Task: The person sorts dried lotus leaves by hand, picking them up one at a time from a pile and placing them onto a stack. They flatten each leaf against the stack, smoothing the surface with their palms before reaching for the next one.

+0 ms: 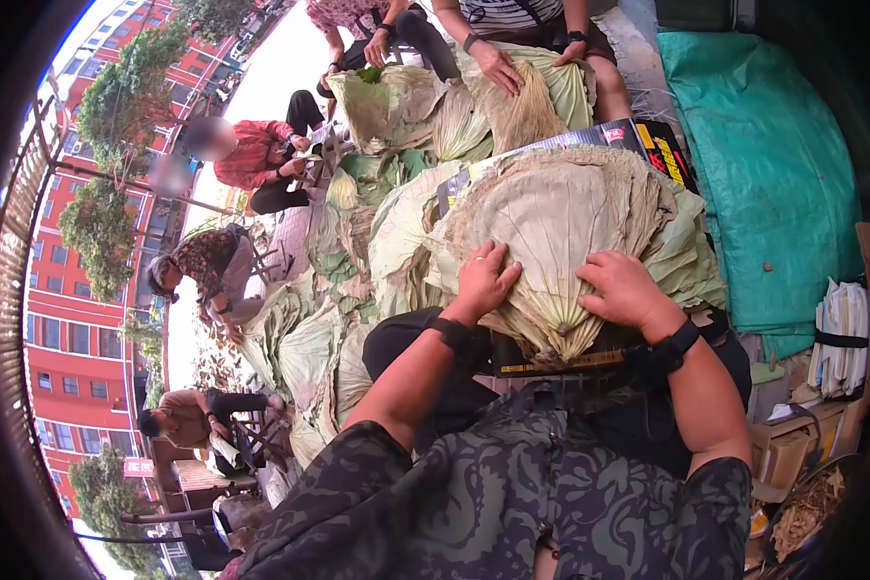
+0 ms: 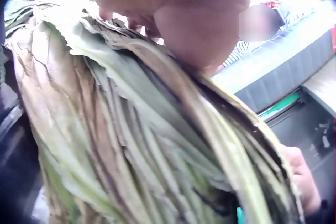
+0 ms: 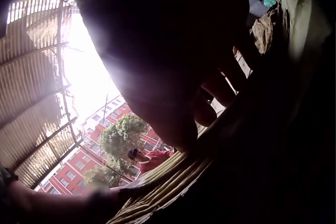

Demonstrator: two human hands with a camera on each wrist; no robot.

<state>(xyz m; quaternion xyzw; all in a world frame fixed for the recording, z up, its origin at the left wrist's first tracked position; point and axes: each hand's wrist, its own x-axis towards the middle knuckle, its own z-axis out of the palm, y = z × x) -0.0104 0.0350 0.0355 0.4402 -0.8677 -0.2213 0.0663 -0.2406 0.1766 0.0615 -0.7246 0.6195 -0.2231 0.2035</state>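
A thick stack of dried, fan-shaped leaves (image 1: 561, 198) lies across the person's lap, its stem ends gathered toward the body. On the left part of the top leaf rests the left hand (image 1: 485, 282), fingers slightly spread. The right hand (image 1: 630, 293) lies on the opposite side, fingers bent a little against the leaf. Layered leaf edges (image 2: 131, 129) fill the left wrist view below the left hand (image 2: 184, 19). In the right wrist view the right hand (image 3: 163, 82) is a dark shape above the leaf ribs (image 3: 168, 184), and its underside is hard to see.
More leaves (image 1: 304, 353) spread out on the left. Two people sit close beyond the stack, one touching a bundle of leaves (image 1: 527, 106); several others sit farther left. A green tarp (image 1: 764, 174) lies at right, near tied papers (image 1: 841, 333) and a cardboard box (image 1: 783, 449).
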